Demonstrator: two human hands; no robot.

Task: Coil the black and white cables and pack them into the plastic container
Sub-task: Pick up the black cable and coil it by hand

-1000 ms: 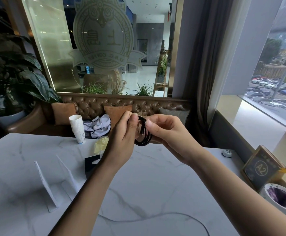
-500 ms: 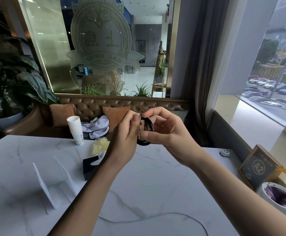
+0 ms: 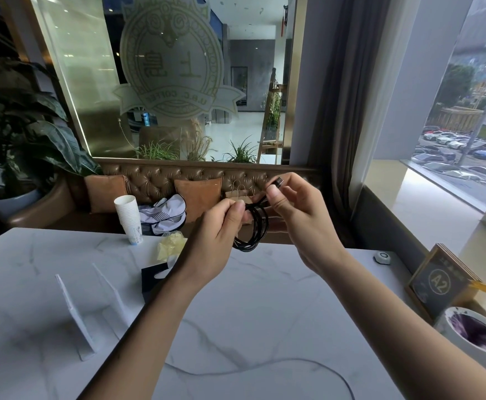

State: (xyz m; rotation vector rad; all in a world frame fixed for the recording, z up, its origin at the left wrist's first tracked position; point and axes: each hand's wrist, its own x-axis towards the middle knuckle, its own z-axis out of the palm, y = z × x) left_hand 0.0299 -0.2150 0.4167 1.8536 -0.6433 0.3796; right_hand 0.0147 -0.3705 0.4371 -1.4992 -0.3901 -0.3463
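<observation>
Both hands hold a black cable [image 3: 254, 230], wound into a small coil, in the air above the marble table [image 3: 265, 307]. My left hand [image 3: 217, 235] pinches the coil's upper left side. My right hand [image 3: 299, 223] grips the cable's free end, and its plug sticks out above the thumb, pulled up and to the right of the coil. A white cable [image 3: 265, 366] lies loose on the table close to me, curving off the lower edge. A clear plastic container [image 3: 91, 310] stands open at the left, its thin walls upright.
A stack of paper cups [image 3: 128, 219], a yellow crumpled wrapper [image 3: 170, 246] and a black box [image 3: 152, 280] sit at the table's far left. At the right are a framed A2 sign [image 3: 441, 280], a white bowl with dark contents [image 3: 475, 339] and a small round device [image 3: 382, 257].
My right hand has drawn the plug end of the black cable up and to the right, away from the coil. The left hand keeps its pinch on the coil.
</observation>
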